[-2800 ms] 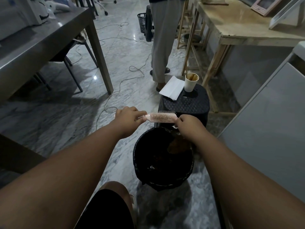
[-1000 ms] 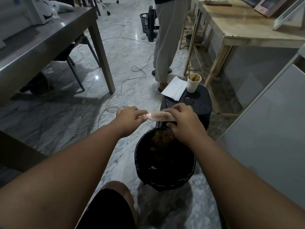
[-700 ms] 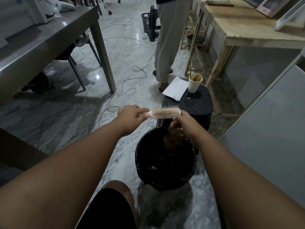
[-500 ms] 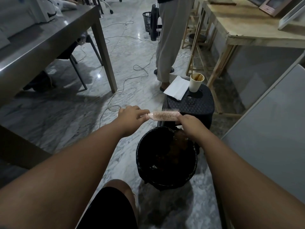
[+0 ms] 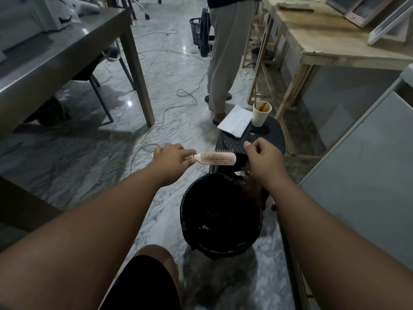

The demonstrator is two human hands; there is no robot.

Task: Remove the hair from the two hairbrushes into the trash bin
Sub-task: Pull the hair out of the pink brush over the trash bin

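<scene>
My left hand (image 5: 172, 158) grips the handle of a pink hairbrush (image 5: 218, 158) and holds it level above the far rim of a black trash bin (image 5: 186, 211). The bristles face up and toward me. My right hand (image 5: 263, 161) is just right of the brush tip, fingers pinched together. A brown clump of hair (image 5: 250, 186) hangs under that hand, over the bin's far right edge. A second hairbrush is not in sight.
A black stool (image 5: 271, 139) behind the bin carries a white paper (image 5: 234, 120) and a paper cup (image 5: 261, 114). A person (image 5: 225, 52) stands beyond it. A steel table (image 5: 55, 52) is left, a wooden table (image 5: 335, 41) and white cabinet (image 5: 368, 164) right. Cables (image 5: 169, 108) cross the floor.
My right hand pulled hair off the bristles, dipped toward the bin, then rose to the right of the brush tip. The left hand and brush stayed almost still.
</scene>
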